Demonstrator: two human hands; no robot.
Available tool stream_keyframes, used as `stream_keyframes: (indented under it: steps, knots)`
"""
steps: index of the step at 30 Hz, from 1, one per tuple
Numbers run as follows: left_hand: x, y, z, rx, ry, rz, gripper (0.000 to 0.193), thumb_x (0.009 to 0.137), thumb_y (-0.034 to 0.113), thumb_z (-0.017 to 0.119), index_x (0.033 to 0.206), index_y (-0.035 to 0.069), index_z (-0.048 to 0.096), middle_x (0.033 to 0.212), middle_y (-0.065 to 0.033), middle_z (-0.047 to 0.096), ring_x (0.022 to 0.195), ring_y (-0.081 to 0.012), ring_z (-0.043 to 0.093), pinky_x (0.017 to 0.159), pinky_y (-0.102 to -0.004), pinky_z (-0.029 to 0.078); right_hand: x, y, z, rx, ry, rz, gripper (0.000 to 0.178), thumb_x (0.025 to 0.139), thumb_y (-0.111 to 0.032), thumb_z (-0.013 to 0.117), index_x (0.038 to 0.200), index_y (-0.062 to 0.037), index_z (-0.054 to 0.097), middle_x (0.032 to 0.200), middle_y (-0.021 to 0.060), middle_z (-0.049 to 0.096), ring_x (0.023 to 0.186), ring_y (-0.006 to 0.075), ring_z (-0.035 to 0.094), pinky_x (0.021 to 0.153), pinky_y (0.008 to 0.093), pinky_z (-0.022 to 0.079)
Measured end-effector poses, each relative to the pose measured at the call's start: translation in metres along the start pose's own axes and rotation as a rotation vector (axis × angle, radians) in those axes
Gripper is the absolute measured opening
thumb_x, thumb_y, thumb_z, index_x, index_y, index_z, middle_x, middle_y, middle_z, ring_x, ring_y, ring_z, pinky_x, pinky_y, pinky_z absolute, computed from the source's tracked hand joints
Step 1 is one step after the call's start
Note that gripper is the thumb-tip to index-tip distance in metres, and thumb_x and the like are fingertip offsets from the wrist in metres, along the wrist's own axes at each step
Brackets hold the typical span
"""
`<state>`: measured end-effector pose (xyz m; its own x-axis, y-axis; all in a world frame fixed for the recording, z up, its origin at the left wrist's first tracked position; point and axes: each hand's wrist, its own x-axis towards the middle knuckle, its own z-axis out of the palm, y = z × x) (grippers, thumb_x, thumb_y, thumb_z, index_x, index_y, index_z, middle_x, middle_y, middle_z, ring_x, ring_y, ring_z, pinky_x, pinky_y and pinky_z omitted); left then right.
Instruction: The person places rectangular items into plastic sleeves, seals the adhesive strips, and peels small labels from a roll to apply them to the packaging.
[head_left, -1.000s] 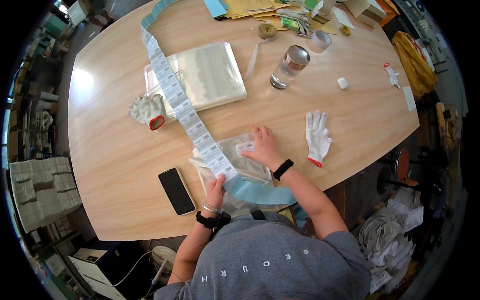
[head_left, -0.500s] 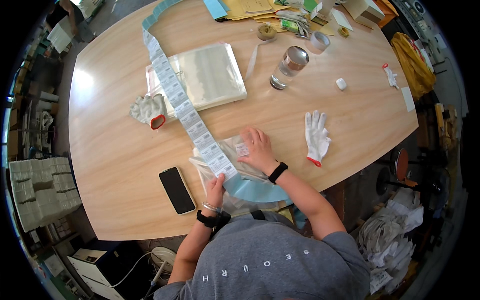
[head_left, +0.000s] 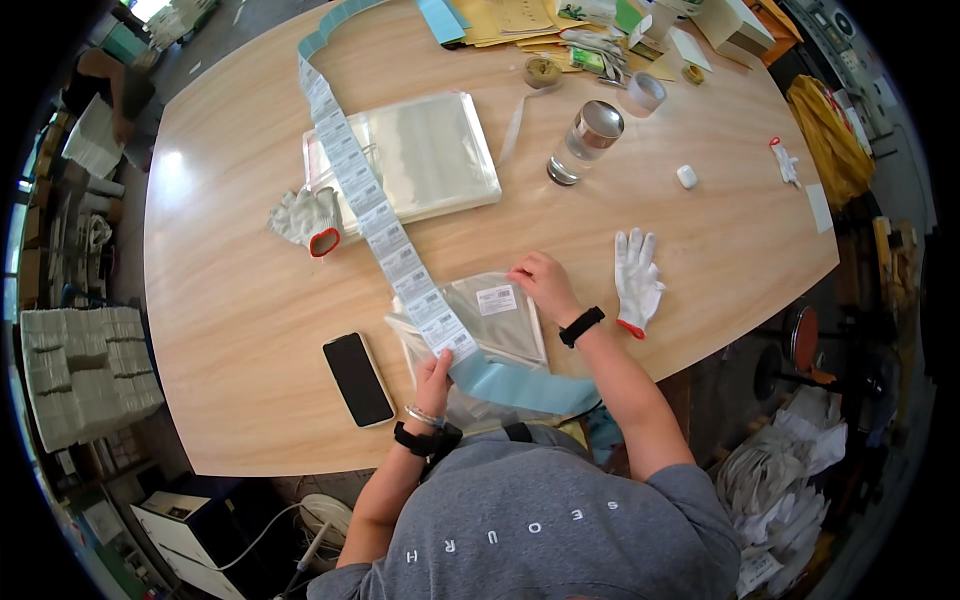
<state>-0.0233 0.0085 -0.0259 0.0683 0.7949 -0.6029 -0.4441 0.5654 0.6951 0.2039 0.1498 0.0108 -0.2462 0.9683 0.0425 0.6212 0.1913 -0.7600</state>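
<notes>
A long strip of printed labels (head_left: 384, 235) on pale blue backing runs from the far edge of the table toward me. My left hand (head_left: 433, 382) pinches its near part between thumb and fingers, and bare blue backing (head_left: 520, 386) trails off to the right. Under the strip lies a clear plastic bag (head_left: 520, 335) with other bags beneath. One white label (head_left: 496, 300) sits flat near the bag's upper right corner. At that corner my right hand (head_left: 548, 287) has its fingers curled together on the bag's edge.
A phone (head_left: 358, 379) lies left of the bags. Farther off are a stack of clear bags (head_left: 430, 150), a grey glove (head_left: 308, 220), a lidded glass (head_left: 585, 142) and a white glove (head_left: 637, 280). Envelopes (head_left: 505, 18) and tape (head_left: 646, 91) lie at the back.
My right hand has moved off the label to the right, onto the bag's corner, leaving the label uncovered. The left hand stays on the strip. A person at the far left has shifted.
</notes>
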Motion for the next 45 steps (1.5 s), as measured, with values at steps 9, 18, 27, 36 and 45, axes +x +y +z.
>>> stream_keyframes:
  steps: [9, 18, 27, 36, 45]
  knots:
    - [-0.021, 0.021, 0.010, 0.007, -0.060, 0.113, 0.027, 0.087, 0.027, 0.053, 0.094, 0.003, 0.061, 0.076, 0.0046, 0.055, 0.062, -0.0024, 0.041, 0.054, -0.0185, 0.031, -0.039, -0.035, -0.001, 0.075, -0.006, -0.235, 0.010, 0.079, -0.012, 0.056, 0.080, -0.0049, 0.063, 0.083, 0.0104, 0.058, 0.075, 0.0274, 0.055, 0.068, 0.0337, 0.044]
    - [-0.014, 0.019, 0.019, 0.208, -0.194, 0.191, 0.025, 0.086, 0.023, 0.054, 0.099, 0.003, 0.061, 0.079, 0.0045, 0.056, 0.073, -0.0045, 0.047, 0.063, -0.0192, 0.036, -0.078, -0.054, 0.031, 0.854, -0.187, 0.304, 0.012, 0.083, -0.010, 0.054, 0.091, -0.0017, 0.056, 0.076, 0.0050, 0.058, 0.072, 0.0103, 0.056, 0.063, 0.0260, 0.045]
    - [0.003, 0.003, 0.009, -0.070, -0.067, -0.032, 0.030, 0.089, 0.022, 0.049, 0.104, -0.003, 0.053, 0.098, -0.0078, 0.058, 0.088, -0.0146, 0.055, 0.079, -0.0277, 0.044, -0.082, -0.065, 0.024, 0.262, -0.132, -0.163, 0.020, 0.073, -0.008, 0.062, 0.092, -0.0014, 0.059, 0.079, 0.0100, 0.060, 0.071, 0.0261, 0.058, 0.066, 0.0333, 0.047]
    - [-0.005, 0.014, 0.020, -0.239, -0.024, -0.013, 0.031, 0.089, 0.024, 0.050, 0.104, -0.002, 0.054, 0.101, -0.0072, 0.059, 0.091, -0.0158, 0.057, 0.079, -0.0282, 0.046, -0.072, -0.045, -0.010, 0.408, 0.080, 0.077, 0.011, 0.076, -0.004, 0.058, 0.087, -0.0011, 0.060, 0.076, 0.0094, 0.060, 0.068, 0.0167, 0.057, 0.064, 0.0273, 0.047]
    - [-0.002, 0.007, 0.010, -0.155, -0.057, -0.015, 0.031, 0.089, 0.023, 0.048, 0.107, -0.001, 0.052, 0.105, -0.0077, 0.058, 0.093, -0.0160, 0.057, 0.082, -0.0295, 0.045, -0.027, -0.011, 0.014, 0.340, 0.048, 0.277, 0.010, 0.076, -0.006, 0.060, 0.083, 0.0011, 0.061, 0.077, 0.0100, 0.062, 0.068, 0.0176, 0.059, 0.061, 0.0278, 0.047]
